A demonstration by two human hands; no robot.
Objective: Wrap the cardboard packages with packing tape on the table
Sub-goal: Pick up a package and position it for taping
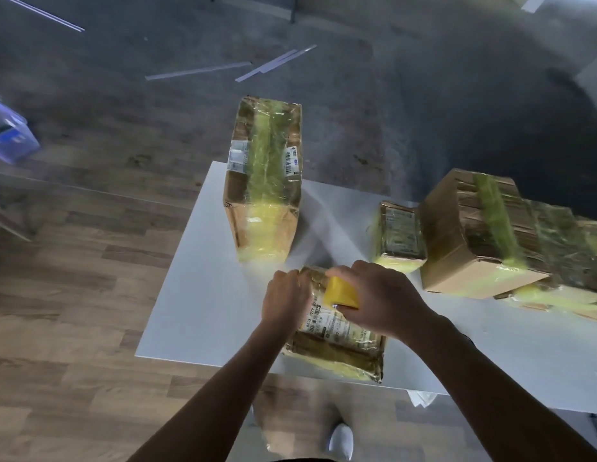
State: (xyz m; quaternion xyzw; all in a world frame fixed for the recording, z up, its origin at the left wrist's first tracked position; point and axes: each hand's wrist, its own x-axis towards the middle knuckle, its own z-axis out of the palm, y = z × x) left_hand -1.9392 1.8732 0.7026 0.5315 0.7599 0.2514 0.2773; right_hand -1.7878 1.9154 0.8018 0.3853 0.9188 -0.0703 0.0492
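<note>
A small cardboard package with a printed label lies at the near edge of the white table, partly covered in yellowish tape. My left hand grips its far left corner with curled fingers. My right hand holds a yellow tape roll on top of the package. A tall taped package stands at the table's far edge. A small taped package and a large taped box sit to the right.
More taped cardboard lies flat at the far right. Thin white strips lie on the dark floor beyond the table. A blue plastic thing sits at the left edge. A white shoe shows below the table.
</note>
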